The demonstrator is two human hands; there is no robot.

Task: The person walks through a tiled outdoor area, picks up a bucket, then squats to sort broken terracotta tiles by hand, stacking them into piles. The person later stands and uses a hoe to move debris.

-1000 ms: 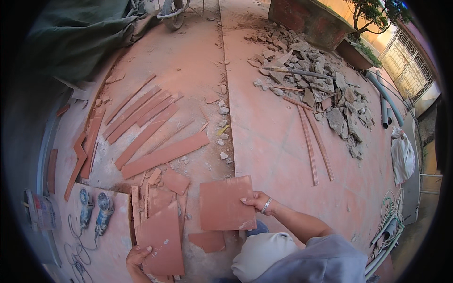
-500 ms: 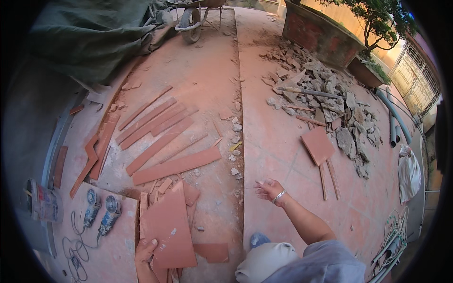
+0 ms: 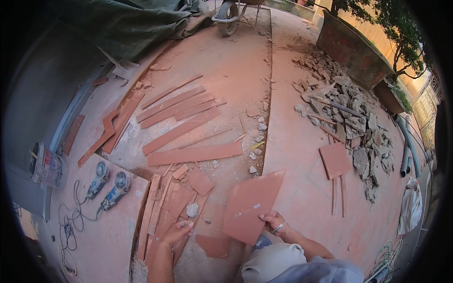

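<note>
A large red floor tile (image 3: 250,205) is tilted up in front of me. My right hand (image 3: 272,220), with a bracelet at its wrist, grips the tile's right edge, thumb on the upper face and fingers hidden beneath. Pale smudges mark that face. My left hand (image 3: 178,232) hovers over a heap of broken red tile pieces (image 3: 176,198), its fingers loosely bent and nothing seen in them. Just beyond its fingertips lies a grey stone chunk (image 3: 192,210). Between the two hands, a smaller broken tile (image 3: 213,245) rests on the ground.
Several cut tile strips (image 3: 181,127) lie ahead. Two angle grinders (image 3: 115,191) with cords and a bucket (image 3: 48,166) are at the left. On the right are a square tile (image 3: 335,161), a rubble heap (image 3: 358,118) and a planter (image 3: 354,45). A wheelbarrow (image 3: 228,19) stands far off.
The large tile has moved right, from my left hand into my right hand. My left hand has let go and sits over the broken pieces. The view has shifted left.
</note>
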